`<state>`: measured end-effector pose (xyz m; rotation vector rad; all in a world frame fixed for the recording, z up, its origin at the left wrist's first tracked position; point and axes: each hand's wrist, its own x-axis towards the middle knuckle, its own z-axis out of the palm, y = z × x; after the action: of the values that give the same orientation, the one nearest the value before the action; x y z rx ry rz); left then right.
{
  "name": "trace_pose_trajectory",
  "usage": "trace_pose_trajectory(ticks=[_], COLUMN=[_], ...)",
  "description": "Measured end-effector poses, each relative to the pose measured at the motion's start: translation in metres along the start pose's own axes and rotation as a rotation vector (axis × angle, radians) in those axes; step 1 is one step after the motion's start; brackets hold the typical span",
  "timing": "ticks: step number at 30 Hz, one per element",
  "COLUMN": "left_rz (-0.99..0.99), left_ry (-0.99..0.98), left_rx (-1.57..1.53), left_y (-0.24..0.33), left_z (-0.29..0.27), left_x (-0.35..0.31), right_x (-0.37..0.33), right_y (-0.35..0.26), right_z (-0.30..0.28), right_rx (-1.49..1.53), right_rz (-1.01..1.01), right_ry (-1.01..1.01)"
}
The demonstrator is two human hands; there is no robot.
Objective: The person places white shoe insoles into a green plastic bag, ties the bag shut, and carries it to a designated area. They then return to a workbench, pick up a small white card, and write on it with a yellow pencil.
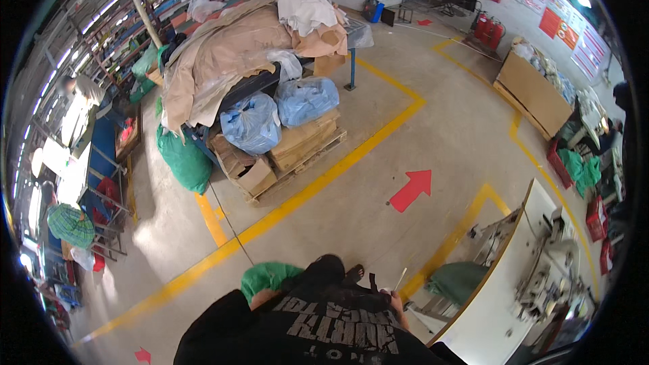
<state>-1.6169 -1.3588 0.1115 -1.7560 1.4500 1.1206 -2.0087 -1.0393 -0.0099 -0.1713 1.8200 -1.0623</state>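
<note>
A green cloth-like bundle is at my left side, just ahead of my body. My left hand is closed at its near edge, with most of the fingers hidden. On the other side, my right hand is closed in front of my right hip, and a thin pale stick-like piece points up out of it. What else may be in that hand is too small to make out. My dark printed shirt covers the lower middle.
A white sewing table with a machine is close on my right. Ahead left, a pallet bears cardboard and blue bags, beside a green sack. Yellow lines and a red arrow mark the floor. Fire extinguishers are far right.
</note>
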Motion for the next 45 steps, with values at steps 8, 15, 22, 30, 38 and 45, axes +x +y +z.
trace_pose_trajectory(ticks=[8,15,22,30,38,45], left_rz=[0.156,0.243,0.169,0.237,0.342,0.416], left_ry=[-0.036,-0.113,-0.139,-0.059,-0.011,0.068], left_rx=[0.127,0.314,0.441,0.502,0.498,0.535], left_y=[0.29,0.562,0.792,1.111,1.383,1.624], left_z=[-0.043,-0.118,-0.154,-0.089,0.005,0.105], left_x=[0.081,0.148,0.168,0.166,0.134,0.126], right_x=[0.104,0.239,0.336,0.457,0.556,0.593], right_y=[-0.152,-0.219,-0.308,-0.365,-0.4,-0.43], right_z=[-0.116,-0.223,-0.316,-0.493,-0.734,-0.886], right_rx=[-0.03,0.132,0.24,0.343,0.312,0.876], right_rz=[0.16,0.176,0.242,0.245,0.378,0.445], right_ry=[0.006,0.083,0.008,0.289,0.409,0.482])
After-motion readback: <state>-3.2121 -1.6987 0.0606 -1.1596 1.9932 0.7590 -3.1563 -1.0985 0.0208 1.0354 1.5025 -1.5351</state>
